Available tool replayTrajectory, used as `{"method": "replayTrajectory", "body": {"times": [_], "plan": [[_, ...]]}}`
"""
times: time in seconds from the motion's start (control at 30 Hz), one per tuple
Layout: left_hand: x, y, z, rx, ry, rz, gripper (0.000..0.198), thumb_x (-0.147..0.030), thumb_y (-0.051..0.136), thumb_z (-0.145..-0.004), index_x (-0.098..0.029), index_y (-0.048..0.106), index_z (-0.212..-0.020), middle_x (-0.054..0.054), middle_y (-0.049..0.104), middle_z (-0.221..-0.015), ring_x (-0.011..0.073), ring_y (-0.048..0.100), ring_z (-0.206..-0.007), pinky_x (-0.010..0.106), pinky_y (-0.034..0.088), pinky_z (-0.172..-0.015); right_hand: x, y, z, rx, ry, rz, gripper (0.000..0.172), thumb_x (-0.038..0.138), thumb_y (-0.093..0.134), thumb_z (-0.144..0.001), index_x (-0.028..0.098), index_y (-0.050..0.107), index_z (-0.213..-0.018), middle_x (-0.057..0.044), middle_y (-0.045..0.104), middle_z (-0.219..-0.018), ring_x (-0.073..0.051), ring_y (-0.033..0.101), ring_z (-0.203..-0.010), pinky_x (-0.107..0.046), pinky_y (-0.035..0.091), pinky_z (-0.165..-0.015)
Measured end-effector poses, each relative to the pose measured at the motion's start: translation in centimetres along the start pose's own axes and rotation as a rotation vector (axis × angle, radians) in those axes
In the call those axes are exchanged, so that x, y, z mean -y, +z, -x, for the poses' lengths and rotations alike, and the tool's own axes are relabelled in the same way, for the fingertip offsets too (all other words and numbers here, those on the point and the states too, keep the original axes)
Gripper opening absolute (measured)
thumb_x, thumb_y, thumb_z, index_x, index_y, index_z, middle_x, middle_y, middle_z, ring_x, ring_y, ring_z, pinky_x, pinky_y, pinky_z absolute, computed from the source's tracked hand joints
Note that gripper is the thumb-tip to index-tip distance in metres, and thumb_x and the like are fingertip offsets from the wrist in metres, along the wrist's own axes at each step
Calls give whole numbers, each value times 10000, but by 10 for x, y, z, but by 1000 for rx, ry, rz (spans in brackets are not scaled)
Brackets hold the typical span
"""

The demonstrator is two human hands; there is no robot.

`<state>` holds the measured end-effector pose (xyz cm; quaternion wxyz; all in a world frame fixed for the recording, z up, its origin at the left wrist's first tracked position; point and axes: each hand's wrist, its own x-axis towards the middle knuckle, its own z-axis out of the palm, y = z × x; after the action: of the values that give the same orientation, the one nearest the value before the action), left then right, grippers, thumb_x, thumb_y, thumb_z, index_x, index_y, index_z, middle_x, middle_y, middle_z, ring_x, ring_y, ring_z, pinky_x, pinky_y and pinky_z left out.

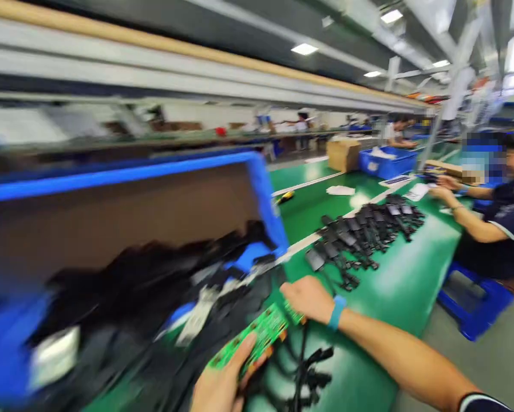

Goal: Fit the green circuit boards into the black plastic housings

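Observation:
A green circuit board [263,332] with small orange parts along one edge is held low in the middle of the view. My left hand [225,375] grips its near end, thumb on top. At the far end, my right hand [311,297], with a blue wristband, has its fingers closed on a small green board piece [292,313]. Whether that piece is joined to the larger board is unclear. Black cables [311,372] lie beneath and beside both hands.
A blue bin [263,194] of blurred black items fills the left. Rows of black adapters with cables [360,229] lie on the green table [394,280]. Farther back are a cardboard box [343,154] and a blue crate [388,164]. A person [493,223] sits at the right.

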<state>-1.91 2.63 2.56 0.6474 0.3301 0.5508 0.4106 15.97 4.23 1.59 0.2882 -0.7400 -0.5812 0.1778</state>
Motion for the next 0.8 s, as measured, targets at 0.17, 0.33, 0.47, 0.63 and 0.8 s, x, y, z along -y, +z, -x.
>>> {"method": "replayTrajectory", "body": {"times": [0.17,0.33,0.47,0.63,0.8], "plan": [[19,-11,-14,128,75,149,467,-352,896,-588,-118,719,-951,109,758,-965,223,712,-771,337,627,-662,-21,3,-7,26,-88,104,583,506,358,-990,181,569,-554,-103,617,-639,-190,535,-646,-295,276,-582],[27,-6,-8,160,92,135,433,-369,874,-635,-104,727,-945,110,752,-922,216,702,-789,322,620,-661,-13,5,12,2,-212,-217,592,568,269,-1007,185,619,-723,-54,602,-675,-189,544,-672,-274,331,-599],[32,-1,-5,209,105,107,377,-365,864,-652,-93,730,-877,95,744,-842,178,674,-697,304,608,-626,-3,18,25,69,-170,-413,590,623,304,-979,206,377,-568,32,343,-536,-119,316,-529,-272,214,-512],[33,3,-4,212,76,147,381,-343,885,-620,-100,724,-866,86,743,-842,168,668,-657,285,592,-571,-7,27,21,126,-106,-565,574,665,370,-939,227,218,-600,50,213,-562,-97,197,-535,-274,146,-492],[34,7,0,220,63,189,394,-325,896,-604,-111,716,-883,60,737,-792,148,648,-605,252,560,-521,-8,37,21,180,-107,-629,599,724,301,-923,234,248,-583,56,253,-511,-95,221,-483,-260,180,-460]]}}
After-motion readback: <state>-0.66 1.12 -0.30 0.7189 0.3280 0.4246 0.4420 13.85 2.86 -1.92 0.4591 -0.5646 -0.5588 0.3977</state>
